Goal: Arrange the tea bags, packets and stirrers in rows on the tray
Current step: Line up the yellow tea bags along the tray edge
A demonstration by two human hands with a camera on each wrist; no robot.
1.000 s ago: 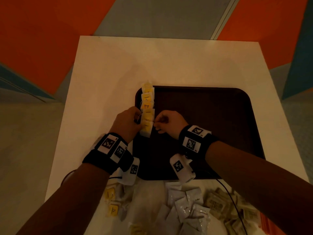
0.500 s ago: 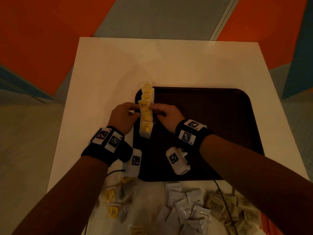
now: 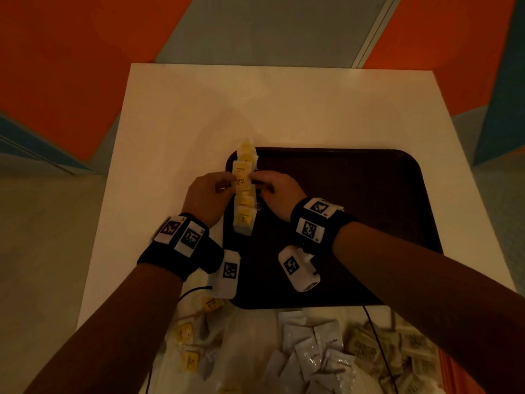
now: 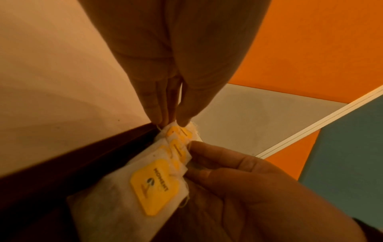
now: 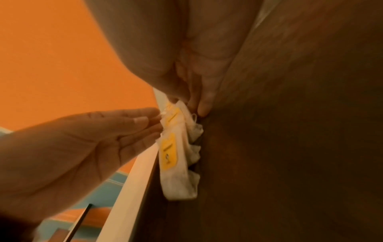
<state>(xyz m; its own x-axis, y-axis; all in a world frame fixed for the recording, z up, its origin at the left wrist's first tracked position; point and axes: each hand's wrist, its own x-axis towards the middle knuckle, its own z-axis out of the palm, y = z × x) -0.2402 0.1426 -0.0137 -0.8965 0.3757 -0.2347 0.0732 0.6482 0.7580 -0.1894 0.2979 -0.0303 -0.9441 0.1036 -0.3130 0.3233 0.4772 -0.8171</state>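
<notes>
A row of overlapping tea bags (image 3: 243, 194) with yellow tags lies along the left edge of the dark brown tray (image 3: 341, 209). My left hand (image 3: 224, 183) presses its straight fingers against the row's left side, and in the left wrist view the fingertips (image 4: 165, 119) touch the far bags (image 4: 178, 135). My right hand (image 3: 260, 182) touches the row's right side from inside the tray. In the right wrist view its fingers (image 5: 204, 108) reach down beside the bags (image 5: 178, 155). Neither hand grips a bag.
The tray sits on a white table (image 3: 199, 109). Near me lie loose yellow-tagged tea bags (image 3: 187, 334), a heap of white packets (image 3: 312, 354) and a heap of brown packets (image 3: 377, 351). Most of the tray's floor right of the row is bare.
Both hands have slid along the row away from me, from its near end to about its middle, staying on either side of it.
</notes>
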